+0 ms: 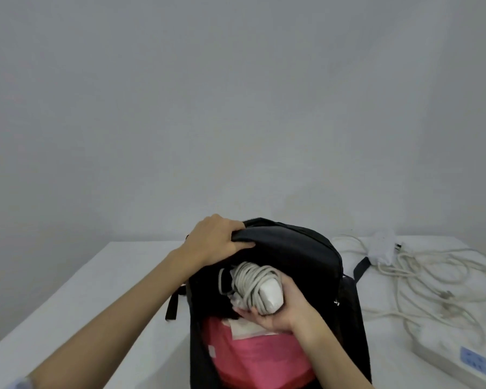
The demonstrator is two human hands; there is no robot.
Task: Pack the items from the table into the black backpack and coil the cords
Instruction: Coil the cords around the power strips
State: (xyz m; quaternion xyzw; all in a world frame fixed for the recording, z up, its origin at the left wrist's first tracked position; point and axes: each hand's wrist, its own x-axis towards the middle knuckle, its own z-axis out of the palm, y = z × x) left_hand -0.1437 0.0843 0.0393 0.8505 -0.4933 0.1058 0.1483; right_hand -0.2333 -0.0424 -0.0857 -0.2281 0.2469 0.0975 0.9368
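On the white table [82, 290] to our right lie one loose tangle of white cords [421, 273] and one power strip [458, 357] (partly cut off by the frame edge). One black backpack [306, 248] stands open before us, a pink item [264, 357] inside. Our left hand [219, 240] grips its top flap; our right hand [278, 310] curls around one white charger [270, 297] wrapped in cord, its long axis pointing into the opening.

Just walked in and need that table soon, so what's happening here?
A person is packing a black backpack. The left hand grips its top edge, holding it open, while the right hand holds a white charger with its coiled cord at the opening. Something pink is already inside. A white power strip and loose cords lie on the table, uncoiled.
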